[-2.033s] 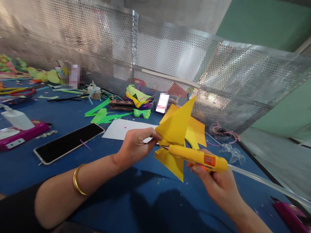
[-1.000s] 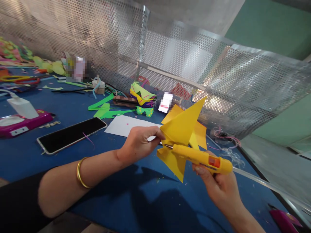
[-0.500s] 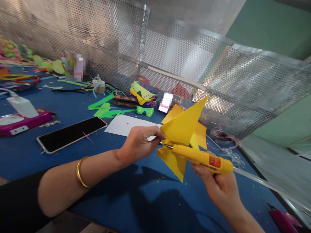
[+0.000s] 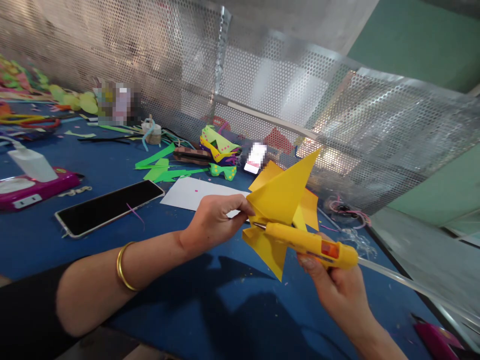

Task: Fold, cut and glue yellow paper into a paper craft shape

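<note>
Almost nothing has moved since half a second ago: the glue gun's [image 4: 303, 241] nozzle [image 4: 259, 226] sits at the middle of the folded yellow paper [image 4: 277, 195].
Head view: the left hand [image 4: 215, 220] pinches the paper's left edge, thumb and forefinger closed on it; the right hand's [image 4: 339, 285] fingers wrap the gun's underside. The paper is held over the blue table [image 4: 112, 162], just right of a white sheet [image 4: 191, 192].
</note>
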The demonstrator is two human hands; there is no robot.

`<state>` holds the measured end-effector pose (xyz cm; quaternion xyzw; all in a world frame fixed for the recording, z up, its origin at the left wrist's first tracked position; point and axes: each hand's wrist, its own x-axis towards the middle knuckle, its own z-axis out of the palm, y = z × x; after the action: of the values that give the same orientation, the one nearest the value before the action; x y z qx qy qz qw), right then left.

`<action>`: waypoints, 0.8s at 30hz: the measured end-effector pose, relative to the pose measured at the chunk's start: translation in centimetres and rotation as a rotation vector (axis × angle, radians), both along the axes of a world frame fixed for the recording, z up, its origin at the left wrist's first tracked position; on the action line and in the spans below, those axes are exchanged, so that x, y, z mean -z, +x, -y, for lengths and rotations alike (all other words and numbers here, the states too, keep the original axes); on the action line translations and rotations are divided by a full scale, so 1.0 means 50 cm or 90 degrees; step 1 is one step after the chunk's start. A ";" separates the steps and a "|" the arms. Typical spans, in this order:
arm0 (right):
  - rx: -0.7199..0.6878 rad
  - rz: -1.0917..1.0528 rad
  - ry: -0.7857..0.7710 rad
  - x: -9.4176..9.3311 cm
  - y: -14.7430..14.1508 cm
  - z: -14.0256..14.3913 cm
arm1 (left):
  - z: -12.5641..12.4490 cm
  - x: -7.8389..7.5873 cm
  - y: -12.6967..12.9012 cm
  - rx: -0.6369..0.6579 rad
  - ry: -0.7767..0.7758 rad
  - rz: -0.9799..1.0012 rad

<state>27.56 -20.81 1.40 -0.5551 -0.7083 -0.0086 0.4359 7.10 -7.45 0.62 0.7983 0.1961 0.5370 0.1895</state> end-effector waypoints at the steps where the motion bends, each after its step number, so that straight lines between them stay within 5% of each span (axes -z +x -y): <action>1: 0.002 0.004 0.004 0.000 0.001 0.000 | 0.000 0.000 0.000 0.000 0.004 0.001; 24: -0.057 0.005 -0.014 -0.009 -0.004 0.001 | 0.001 0.000 0.000 -0.009 0.004 0.019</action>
<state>27.36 -20.84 1.84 -0.5275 -0.7346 0.0168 0.4265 7.09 -7.52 0.63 0.7895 0.1973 0.5505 0.1860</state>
